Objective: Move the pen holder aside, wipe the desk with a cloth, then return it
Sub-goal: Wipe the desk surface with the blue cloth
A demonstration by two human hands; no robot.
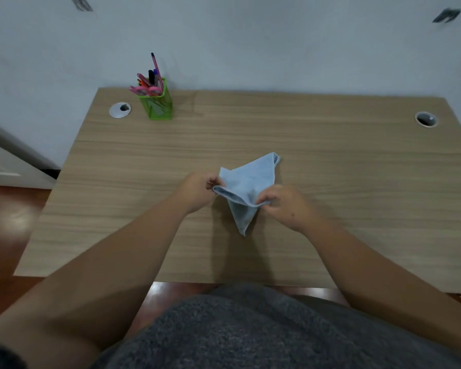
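both bare forearms reach forward from the lower corners of the view and converge over the middle of the wooden surface (330, 161). the left hand (197, 191) is turned with its back toward the camera, wrist slightly bent, thumb and fingers pinched on the left end of the near edge of the cloth (246, 189). the right hand (285, 203) is also back-up, fingers curled inward and pinched on the right end of that same edge. both hands are thus closed on the cloth, neither released.

the cloth is light blue and held up between the two hands near the centre of the surface. its gripped edge sags a little between the pinch points. one corner hangs down toward the person in a point; the far part rises to a rounded, folded corner pointing to the back right. whether the lower corner touches the surface cannot be told.

the pen holder (159, 103) is a green mesh square cup standing upright at the back left of the surface, close to the wall (250, 43), well apart from the hands and cloth. it holds several pens and what appear to be pink-handled scissors. just to its left is a round grey cable grommet (119, 110); a second grommet (425, 119) sits at the back right.

a grey garment (237, 331) fills the bottom of the view at the near edge.
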